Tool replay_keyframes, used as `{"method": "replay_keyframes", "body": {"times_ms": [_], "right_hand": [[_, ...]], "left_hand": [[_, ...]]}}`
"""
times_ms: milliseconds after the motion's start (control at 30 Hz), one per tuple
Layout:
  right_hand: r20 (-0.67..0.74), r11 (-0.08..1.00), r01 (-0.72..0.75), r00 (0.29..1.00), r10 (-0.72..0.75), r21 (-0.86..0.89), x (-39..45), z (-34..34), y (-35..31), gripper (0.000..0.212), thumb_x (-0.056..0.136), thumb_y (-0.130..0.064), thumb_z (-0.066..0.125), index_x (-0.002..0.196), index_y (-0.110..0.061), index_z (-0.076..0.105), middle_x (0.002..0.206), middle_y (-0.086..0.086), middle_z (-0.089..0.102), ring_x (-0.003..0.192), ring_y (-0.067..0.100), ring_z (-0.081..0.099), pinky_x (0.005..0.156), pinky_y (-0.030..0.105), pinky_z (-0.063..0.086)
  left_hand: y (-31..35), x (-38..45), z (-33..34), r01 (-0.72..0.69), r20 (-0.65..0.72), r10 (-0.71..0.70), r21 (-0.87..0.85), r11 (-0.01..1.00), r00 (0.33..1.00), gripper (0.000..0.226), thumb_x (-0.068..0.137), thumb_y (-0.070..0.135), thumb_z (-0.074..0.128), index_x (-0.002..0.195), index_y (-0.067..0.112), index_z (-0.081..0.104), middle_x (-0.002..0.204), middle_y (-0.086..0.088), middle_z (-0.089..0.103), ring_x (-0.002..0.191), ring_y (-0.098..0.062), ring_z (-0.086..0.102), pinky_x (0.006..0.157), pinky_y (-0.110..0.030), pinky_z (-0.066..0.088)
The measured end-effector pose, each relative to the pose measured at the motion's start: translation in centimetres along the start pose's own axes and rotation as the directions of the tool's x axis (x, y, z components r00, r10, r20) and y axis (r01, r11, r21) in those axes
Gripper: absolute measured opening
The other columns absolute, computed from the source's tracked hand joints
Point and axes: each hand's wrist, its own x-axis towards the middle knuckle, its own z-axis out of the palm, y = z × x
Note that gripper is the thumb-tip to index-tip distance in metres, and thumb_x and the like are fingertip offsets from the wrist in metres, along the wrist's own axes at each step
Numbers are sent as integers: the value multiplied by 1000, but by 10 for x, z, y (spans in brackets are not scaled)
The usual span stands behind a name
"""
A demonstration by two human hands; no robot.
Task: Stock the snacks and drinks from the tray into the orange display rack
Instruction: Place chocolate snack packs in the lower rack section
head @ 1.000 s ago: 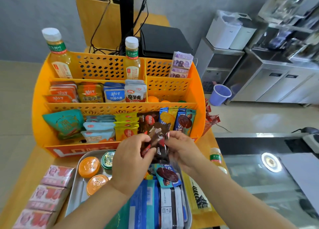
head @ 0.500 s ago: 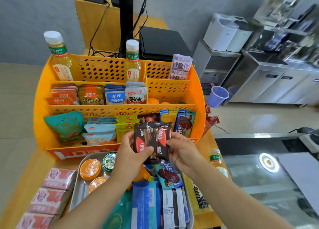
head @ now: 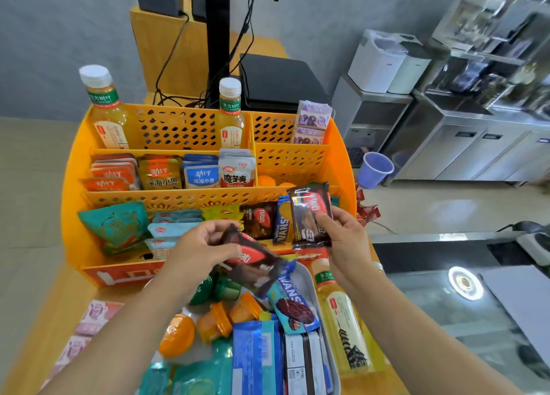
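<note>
Holding one dark chocolate packet apiece, both hands are poised between the tray [head: 315, 287] and the orange display rack [head: 71, 204]. The right hand [head: 346, 240] is pinched on the upright packet [head: 311, 216], thumb laid across its face and fingers behind; its long axis stands near vertical, top edge raised just over the front tier's back wall. The left hand [head: 198, 250] grips the second packet [head: 253, 260] by its upper left end; this one lies tilted, its long axis running down to the right, with the lower end hanging over the tray's far rim.

A matching stocked packet [head: 259, 219] is seen standing in the front tier, between the yellow sachets [head: 221, 211] and a blue biscuit pack [head: 282, 220]. That slot lies forward of both hands: just left of and below the right hand's packet, and up and to the right of the left hand's.

It is judged that the right hand is the nearer and better aligned, since its packet is already upright and would need only a short shift leftward and downward. The left hand's packet would first have to be turned upright. The free room in the slot cannot be told, being partly hidden by the held packet.

A tea bottle [head: 342, 317] lies on the counter just beside the tray's right rim, not yet stocked.
</note>
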Motion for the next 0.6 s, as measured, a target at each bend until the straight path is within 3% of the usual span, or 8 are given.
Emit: {"method": "replay_keyframes", "body": {"times_ms": [67,133,200,300,367,467,533,600], "right_hand": [[55,998,-53,997,52,24,-1,1,-4,22,85,-20,73,103,-10,67,102,17,74,91,32,72,78,45,58],[179,991,-127,976,120,29,-7,7,-7,16,84,-18,71,93,-6,66,97,19,73,82,29,71,69,38,59],[299,983,-180,936,185,-43,-15,16,-3,13,86,-16,69,92,-6,64,94,17,73,80,26,70,70,34,58],[380,975,-179,900,215,-129,-23,28,12,9,91,-13,65,97,-6,63,94,17,72,80,26,69,79,39,57],[368,973,-166,905,216,-161,-25,34,20,14,93,-11,65,105,-7,61,99,15,73,85,27,70,82,40,56],[379,976,-120,907,183,-183,-23,38,23,23,93,-10,65,115,-12,58,101,5,76,90,20,73,73,28,57],[369,981,-46,922,113,-187,-17,39,18,23,93,-9,64,114,-16,61,101,3,76,92,17,73,73,26,57],[335,969,56,942,29,-241,-5,42,9,24,93,-12,65,115,-20,63,102,0,74,95,15,71,78,29,58]], "left_hand": [[-3,3,0,16,-57,-15,8,1000,998,25,78,10,78,96,25,68,86,5,75,79,-16,72,55,-22,54],[-9,5,4,10,-98,-10,-7,1000,995,14,82,14,76,91,20,68,76,6,74,68,-10,71,49,-18,51],[-11,5,10,-4,-112,0,-40,999,994,4,87,18,71,85,20,70,71,5,74,61,-6,69,46,-16,48],[-12,6,24,15,-154,-20,-35,999,988,22,97,28,56,80,27,70,73,2,74,66,-11,71,55,-27,53],[-8,7,32,57,-198,-83,-132,990,977,31,101,32,45,82,28,69,76,0,75,74,-17,73,64,-35,57],[0,9,36,84,-126,-121,-268,960,985,37,96,55,44,95,25,67,83,-3,76,78,-17,73,71,-36,56],[10,10,36,-35,-35,35,3,999,999,30,79,61,61,97,37,60,86,8,73,77,-2,70,62,-21,55],[24,18,36,-240,18,250,360,902,968,34,73,40,76,98,43,53,86,16,67,81,9,63,56,-7,47]]}}
